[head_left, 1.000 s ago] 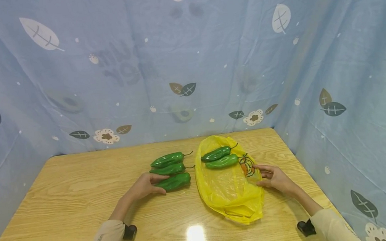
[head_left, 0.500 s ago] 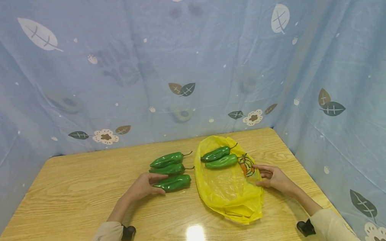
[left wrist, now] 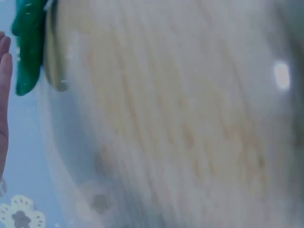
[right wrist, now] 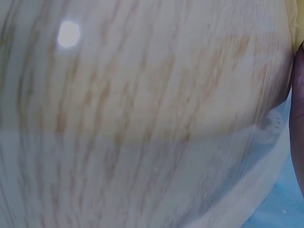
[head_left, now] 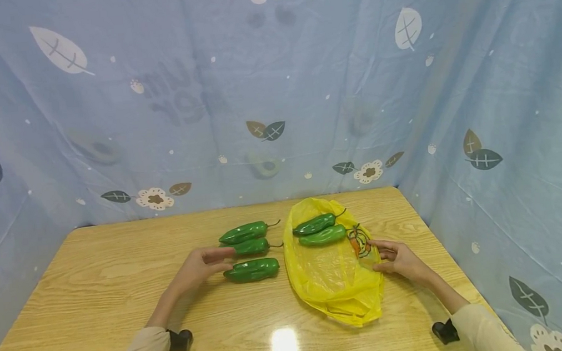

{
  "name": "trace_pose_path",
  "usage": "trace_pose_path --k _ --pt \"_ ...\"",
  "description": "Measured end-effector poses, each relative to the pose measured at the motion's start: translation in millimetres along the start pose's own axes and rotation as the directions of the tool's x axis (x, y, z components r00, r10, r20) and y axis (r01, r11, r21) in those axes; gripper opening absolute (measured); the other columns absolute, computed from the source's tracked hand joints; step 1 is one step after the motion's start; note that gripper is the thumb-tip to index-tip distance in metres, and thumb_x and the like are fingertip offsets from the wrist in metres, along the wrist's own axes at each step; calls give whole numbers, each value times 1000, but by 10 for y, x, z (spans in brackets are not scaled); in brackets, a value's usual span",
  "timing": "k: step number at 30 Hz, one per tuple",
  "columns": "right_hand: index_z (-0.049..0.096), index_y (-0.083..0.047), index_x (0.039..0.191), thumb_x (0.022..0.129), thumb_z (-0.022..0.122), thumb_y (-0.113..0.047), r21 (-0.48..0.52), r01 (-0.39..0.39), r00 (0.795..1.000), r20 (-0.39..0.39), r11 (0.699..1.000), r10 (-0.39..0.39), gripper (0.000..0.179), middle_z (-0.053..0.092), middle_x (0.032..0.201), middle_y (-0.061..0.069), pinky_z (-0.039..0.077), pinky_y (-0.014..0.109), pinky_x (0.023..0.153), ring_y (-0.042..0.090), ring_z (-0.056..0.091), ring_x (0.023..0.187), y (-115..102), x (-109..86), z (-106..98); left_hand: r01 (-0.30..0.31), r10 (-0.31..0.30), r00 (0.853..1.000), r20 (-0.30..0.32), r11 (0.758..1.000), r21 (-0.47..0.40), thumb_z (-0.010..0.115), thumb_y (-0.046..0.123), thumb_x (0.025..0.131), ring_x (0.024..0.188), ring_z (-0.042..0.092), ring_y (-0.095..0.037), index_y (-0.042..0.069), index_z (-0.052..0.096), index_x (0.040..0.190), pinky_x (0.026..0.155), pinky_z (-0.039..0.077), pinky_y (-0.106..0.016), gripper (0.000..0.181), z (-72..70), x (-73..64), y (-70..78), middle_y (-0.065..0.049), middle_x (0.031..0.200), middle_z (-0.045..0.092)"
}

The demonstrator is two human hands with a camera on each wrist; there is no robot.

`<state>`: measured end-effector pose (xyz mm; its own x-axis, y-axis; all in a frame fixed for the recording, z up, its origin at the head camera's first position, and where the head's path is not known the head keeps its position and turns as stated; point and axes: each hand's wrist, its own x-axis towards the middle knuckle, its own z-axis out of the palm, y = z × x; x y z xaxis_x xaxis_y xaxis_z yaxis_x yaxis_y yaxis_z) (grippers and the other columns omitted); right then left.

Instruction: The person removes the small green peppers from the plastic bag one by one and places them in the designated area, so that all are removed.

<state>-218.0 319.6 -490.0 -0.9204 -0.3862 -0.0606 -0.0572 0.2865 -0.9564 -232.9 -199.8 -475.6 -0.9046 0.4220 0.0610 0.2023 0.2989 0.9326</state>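
Left grip (head_left: 195,268): released; I have its fingers out over the pointed end of the long, glossy green middle pepper (head_left: 256,247), thumb near the tip of the long, glossy green near pepper (head_left: 252,270).
Right grip (head_left: 398,261): at the right side of the thin yellow plastic bag (head_left: 326,263); I cannot tell whether it pinches the film or just touches it.
Pepper row: these two and the long, glossy green far pepper (head_left: 242,233) lie left of the bag, tips toward the left edge of the wood-grained surface (head_left: 109,279).
Bag: toward the surface's far right corner, a dark green curved pepper (head_left: 314,224) and a brighter green pepper (head_left: 323,235) at its far end.
Hold: I'd take one pepper round its thick body; the tapered tip would likely slip.
Film: I'd steady it lightly, since it may drag.
Risk: a low sweep could roll the neighbours.
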Motion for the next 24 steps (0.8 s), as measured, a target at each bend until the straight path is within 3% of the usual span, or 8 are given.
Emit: trace_pose_path --k 5,13,24 --pt "34 10 143 85 70 -1 -5 -11 1000 -2 1000 11 69 43 134 36 56 26 71 15 64 94 0 -13 -5 -57 54 997 -62 998 -41 70 5 87 115 59 -33 -4 62 124 92 49 -23 39 -3 -29 92 -20 124 62" --pt "33 11 143 85 70 0 -5 -20 1000 -2 1000 20 69 56 118 33 57 28 72 15 65 92 -3 -28 2 -81 80 997 -15 994 -71 72 13 86 116 56 -36 -4 60 126 92 49 -24 45 107 -117 126 -23 126 59" --pt "34 10 143 85 71 -1 0 -11 1000 5 1000 11 69 42 135 36 57 29 73 17 64 95 -19 -10 -5 -102 104 995 5 984 -149 73 12 84 115 56 -41 -7 59 125 88 52 -27 47 340 -196 243 -25 124 59"
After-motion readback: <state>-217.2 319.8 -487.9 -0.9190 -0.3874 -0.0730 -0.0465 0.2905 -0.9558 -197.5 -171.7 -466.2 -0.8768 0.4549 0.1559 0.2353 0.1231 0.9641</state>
